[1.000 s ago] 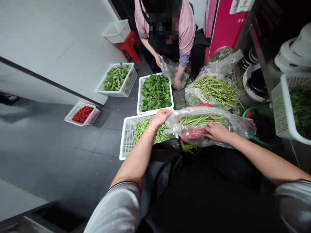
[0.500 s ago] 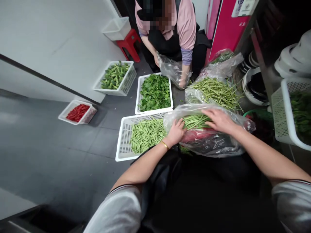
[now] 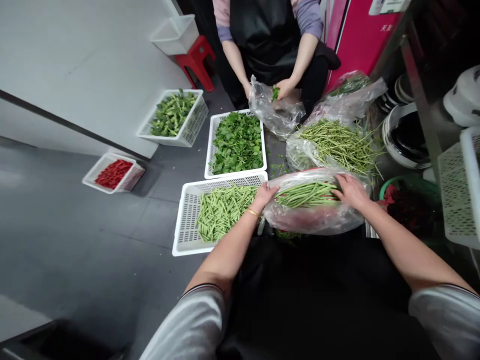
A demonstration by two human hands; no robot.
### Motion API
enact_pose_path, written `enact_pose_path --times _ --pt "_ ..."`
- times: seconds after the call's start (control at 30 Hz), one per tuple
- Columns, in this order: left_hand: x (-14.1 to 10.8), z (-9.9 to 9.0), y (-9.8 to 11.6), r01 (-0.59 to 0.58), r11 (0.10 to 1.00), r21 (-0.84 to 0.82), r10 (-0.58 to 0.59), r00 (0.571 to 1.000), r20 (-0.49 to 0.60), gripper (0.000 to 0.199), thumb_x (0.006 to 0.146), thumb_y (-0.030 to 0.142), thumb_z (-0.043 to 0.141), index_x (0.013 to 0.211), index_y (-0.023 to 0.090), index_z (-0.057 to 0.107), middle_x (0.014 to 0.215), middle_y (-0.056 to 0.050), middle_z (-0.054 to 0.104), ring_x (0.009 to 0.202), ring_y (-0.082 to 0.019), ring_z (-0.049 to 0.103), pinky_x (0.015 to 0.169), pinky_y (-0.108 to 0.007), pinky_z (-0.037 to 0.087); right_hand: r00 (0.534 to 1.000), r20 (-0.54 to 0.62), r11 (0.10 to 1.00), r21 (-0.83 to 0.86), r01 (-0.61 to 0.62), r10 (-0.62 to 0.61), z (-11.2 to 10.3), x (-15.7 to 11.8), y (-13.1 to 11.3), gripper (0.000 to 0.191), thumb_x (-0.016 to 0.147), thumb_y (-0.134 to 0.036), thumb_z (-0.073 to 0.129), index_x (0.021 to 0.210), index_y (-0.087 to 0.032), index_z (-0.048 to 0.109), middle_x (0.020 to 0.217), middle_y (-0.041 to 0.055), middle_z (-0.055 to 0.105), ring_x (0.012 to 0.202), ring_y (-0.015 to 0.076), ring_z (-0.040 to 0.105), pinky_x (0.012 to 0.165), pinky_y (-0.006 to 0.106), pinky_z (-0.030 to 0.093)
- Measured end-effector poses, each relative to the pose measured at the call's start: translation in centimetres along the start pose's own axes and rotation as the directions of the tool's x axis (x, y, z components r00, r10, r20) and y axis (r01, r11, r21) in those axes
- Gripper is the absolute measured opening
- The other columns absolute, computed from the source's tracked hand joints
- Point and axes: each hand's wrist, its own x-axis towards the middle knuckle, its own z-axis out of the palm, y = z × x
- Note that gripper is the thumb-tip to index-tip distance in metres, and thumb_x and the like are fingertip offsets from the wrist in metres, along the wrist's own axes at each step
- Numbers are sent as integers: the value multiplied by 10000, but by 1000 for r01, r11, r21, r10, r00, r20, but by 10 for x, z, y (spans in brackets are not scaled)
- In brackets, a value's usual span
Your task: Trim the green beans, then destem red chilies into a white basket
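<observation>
Beans (image 3: 305, 194) partly hidden by right hand (image 3: 352, 191)

Looks like a commercial kitchen's prep corner: baskets of cut vegetables (image 3: 238, 142) sit across the grey tiled floor (image 3: 123, 240).

So the other person (image 3: 266, 45) is cropped at the far edge, no head in view. Over on the right, the white basket (image 3: 459, 187) runs out of frame, and the shelving above it is too dark to read. Whatever's under the plastic bag (image 3: 318, 220) is mostly a reddish blur, and the near left corner is just murk.
</observation>
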Motion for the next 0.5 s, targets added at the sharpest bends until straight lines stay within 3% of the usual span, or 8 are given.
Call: enact_pose_path --times 0.07,0.1,0.17,0.23,0.27,0.37,0.43,0.5 --pt "5 5 -2 -28 998 49 27 999 23 592 829 518 639 1227 83 597 1138 -175 684 1003 -246 661 845 -313 493 992 -72 992 53 111 -107 -18 -24 -27 483 978 -370 390 1374 -133 532 1373 194 516 1290 312 452 1092 459 337" --pt "5 6 -3 -60 994 90 58 998 24 556 823 522 644 1184 99 623 1103 -165 697 982 -245 665 830 -310 490 974 -47 969 104 226 -222 -24 -37 -40 453 985 -374 384 1350 -175 565 1360 166 536 1290 289 455 1093 442 341" --pt "6 3 -4 -87 980 180 88 996 6 500 845 517 615 1148 120 644 1053 -155 711 952 -245 671 813 -312 481 857 118 856 206 473 -502 -26 -62 -57 390 971 -395 442 1283 -256 630 1300 112 591 1270 266 479 1090 431 345" --pt "7 0 -6 -63 968 245 70 997 -18 465 885 498 560 1159 132 645 1028 -151 718 938 -243 675 805 -312 474 711 314 778 238 582 -629 -14 -83 -58 301 935 -373 517 1145 -275 710 1186 101 651 1187 273 541 1051 444 371" --pt "8 -1 -6 -46 964 260 55 998 -28 448 906 485 526 1159 136 648 1024 -149 721 941 -241 676 807 -310 472 671 413 781 210 588 -616 -6 -91 -54 253 915 -334 542 1046 -258 745 1102 109 677 1114 278 582 1008 445 399" --pt "9 -7 -3 -24 967 255 32 999 -26 443 961 462 412 1140 145 664 1044 -141 725 979 -234 669 838 -304 468 639 631 848 60 526 -441 18 -98 -34 173 829 -232 595 820 -210 767 905 121 701 889 269 652 863 414 456" --pt "3 -12 3 -41 965 260 39 999 14 480 966 487 383 1165 143 654 1061 -141 721 998 -239 665 850 -304 470 625 696 877 15 481 -354 22 -91 -26 146 754 -240 664 847 -205 772 908 117 708 847 267 665 825 388 467" --pt "-13 -17 12 -80 944 320 79 997 16 560 922 562 442 1224 126 620 1097 -166 702 1027 -268 656 862 -324 473 661 670 907 46 418 -338 13 -80 -27 254 723 -276 703 965 -229 766 985 93 717 882 251 673 824 344 478"
